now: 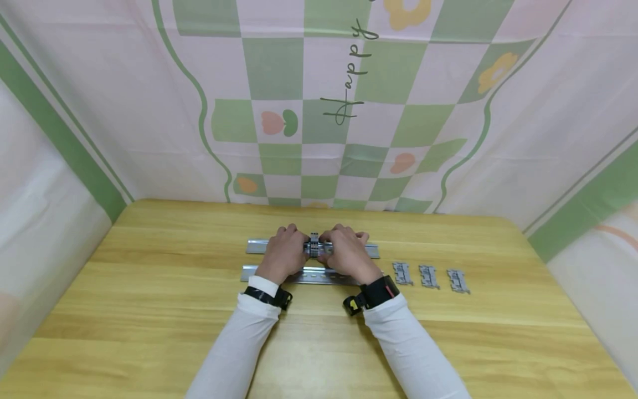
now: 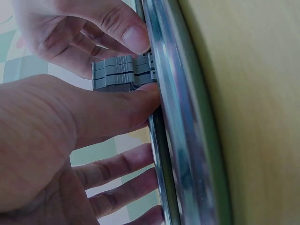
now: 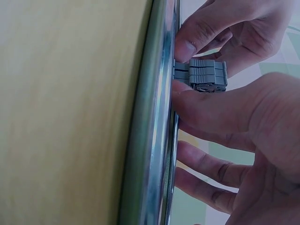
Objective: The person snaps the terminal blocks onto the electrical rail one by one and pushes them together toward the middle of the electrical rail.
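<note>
Grey terminal blocks (image 1: 314,245), pressed side by side, stand upright on the rear slotted metal rail (image 1: 256,246), near its middle. My left hand (image 1: 286,252) holds them from the left side, its thumb (image 2: 136,103) against the block close to the rail. From the other side my right hand (image 1: 346,249) grips them too, thumb tip (image 3: 185,96) low by the rail. The lower fingers of both hands stretch out along the rail. In the left wrist view the blocks' ribbed housings stick out between the two thumbs. The hands partly cover the rear rail.
A second slotted rail (image 1: 314,275) lies parallel in front, under the wrists. Three loose grey terminal blocks (image 1: 401,274) lie flat in a row to the right on the wooden table (image 1: 149,310). A checked cloth (image 1: 279,77) hangs behind the table's far edge.
</note>
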Motion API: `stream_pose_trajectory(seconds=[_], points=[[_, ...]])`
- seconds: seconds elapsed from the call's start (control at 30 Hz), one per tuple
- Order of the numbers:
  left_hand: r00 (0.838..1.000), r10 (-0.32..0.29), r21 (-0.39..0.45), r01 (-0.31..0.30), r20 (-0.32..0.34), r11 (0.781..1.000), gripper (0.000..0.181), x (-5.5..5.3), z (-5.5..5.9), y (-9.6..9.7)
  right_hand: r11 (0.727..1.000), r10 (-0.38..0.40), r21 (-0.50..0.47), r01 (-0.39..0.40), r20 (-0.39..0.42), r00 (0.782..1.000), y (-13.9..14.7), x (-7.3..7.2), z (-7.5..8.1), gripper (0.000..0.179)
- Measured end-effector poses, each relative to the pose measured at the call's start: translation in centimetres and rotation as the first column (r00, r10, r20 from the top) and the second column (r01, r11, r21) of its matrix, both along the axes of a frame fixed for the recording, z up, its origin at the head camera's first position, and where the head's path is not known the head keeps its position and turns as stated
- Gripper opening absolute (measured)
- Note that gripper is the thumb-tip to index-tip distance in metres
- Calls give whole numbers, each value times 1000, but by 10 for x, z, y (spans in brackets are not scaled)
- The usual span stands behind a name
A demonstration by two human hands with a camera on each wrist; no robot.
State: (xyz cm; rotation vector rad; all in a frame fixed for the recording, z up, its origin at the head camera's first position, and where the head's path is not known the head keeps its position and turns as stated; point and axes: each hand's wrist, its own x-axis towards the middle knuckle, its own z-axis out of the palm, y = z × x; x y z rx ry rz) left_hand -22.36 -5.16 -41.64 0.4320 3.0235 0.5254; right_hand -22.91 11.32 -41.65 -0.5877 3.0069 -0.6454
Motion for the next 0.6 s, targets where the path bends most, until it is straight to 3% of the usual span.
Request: stream_pose_trajectory(seconds=[0.3, 0.6], points=[[1000, -5, 0, 5, -22, 1000, 17, 1, 0, 2, 1000, -8, -3, 8, -8, 1000, -1, 0, -2, 32], [1000, 8, -12, -8, 7, 1000, 16, 1, 1, 4, 1000, -7, -5, 7, -7, 1000, 0, 0, -2, 31]])
